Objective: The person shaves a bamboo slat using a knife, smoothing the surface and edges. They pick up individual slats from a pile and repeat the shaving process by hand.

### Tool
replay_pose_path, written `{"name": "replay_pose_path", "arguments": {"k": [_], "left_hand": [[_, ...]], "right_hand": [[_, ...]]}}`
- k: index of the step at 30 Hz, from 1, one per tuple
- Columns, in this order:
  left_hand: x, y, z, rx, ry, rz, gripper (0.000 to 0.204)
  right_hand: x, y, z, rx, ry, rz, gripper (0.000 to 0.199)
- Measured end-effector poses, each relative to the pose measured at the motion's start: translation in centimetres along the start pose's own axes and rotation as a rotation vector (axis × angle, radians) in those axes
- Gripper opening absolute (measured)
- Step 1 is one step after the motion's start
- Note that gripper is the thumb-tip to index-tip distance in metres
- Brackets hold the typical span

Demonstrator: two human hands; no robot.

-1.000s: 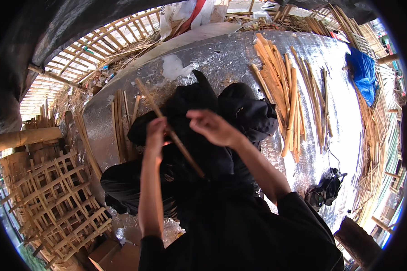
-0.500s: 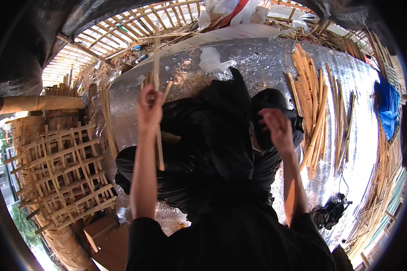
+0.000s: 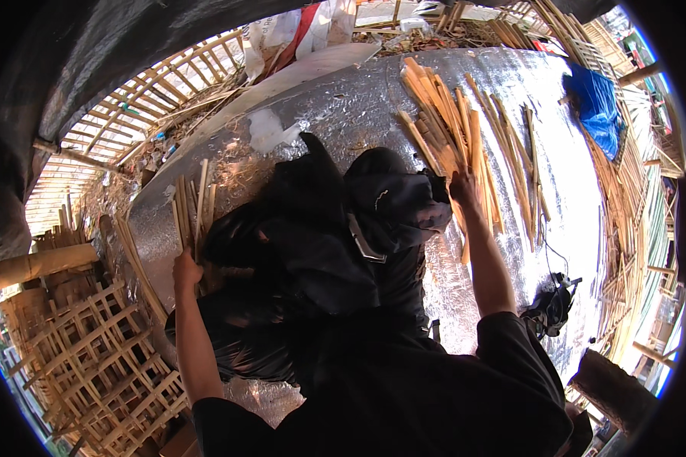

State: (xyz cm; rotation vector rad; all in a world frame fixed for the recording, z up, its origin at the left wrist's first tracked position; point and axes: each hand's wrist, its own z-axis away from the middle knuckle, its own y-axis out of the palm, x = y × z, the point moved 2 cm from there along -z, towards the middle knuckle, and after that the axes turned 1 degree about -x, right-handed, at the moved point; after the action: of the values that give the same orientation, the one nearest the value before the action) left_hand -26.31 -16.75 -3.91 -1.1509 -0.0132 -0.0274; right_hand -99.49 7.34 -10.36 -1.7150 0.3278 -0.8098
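Note:
My left hand is closed around the lower end of a long bamboo strip that lies against a small pile of strips on the left of the silver foil mat. My right hand reaches far to the right. Its fingers are apart and rest on the near end of a large heap of split bamboo strips. Between the arms lie my legs in black clothing.
Woven bamboo lattice panels are stacked at lower left beside a thick bamboo pole. A blue cloth lies at the far right. A black tool with a cable sits by my right side, with a log below it.
My left hand has lowered the strip from upright in the air down to the small pile on the left. My right hand has gone out from my lap to the large heap.

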Motion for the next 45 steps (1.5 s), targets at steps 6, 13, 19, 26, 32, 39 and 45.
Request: {"name": "replay_pose_path", "arguments": {"k": [6,13,19,26,32,39,45], "left_hand": [[0.5,-2.4,0.5,0.455,-0.318,-0.094,0.065],[-3.9,-5.1,3.4,0.221,-0.273,0.032,0.050],[-3.8,-6.0,4.1,0.178,-0.273,0.084,0.041],[-2.9,-6.0,4.5,0.115,-0.187,0.178,0.036],[-1.7,-3.2,4.6,0.000,-0.067,0.253,0.038],[-2.9,-3.6,4.8,-0.067,0.004,0.417,0.034],[-2.3,-3.1,5.4,-0.087,0.044,0.471,0.033]], "right_hand": [[3.9,-2.7,-2.3,0.103,0.183,0.367,0.048],[4.4,-1.4,-2.9,0.090,0.172,0.333,0.034],[4.2,-0.4,-2.6,-0.038,0.180,0.276,0.030],[1.9,-1.3,-4.9,0.041,0.157,0.290,0.025],[5.1,-2.1,-3.9,0.083,0.059,0.392,0.018],[-2.3,0.3,-5.8,0.255,0.182,0.208,0.039],[-2.4,1.8,-4.3,0.180,0.220,-0.033,0.040]]}}
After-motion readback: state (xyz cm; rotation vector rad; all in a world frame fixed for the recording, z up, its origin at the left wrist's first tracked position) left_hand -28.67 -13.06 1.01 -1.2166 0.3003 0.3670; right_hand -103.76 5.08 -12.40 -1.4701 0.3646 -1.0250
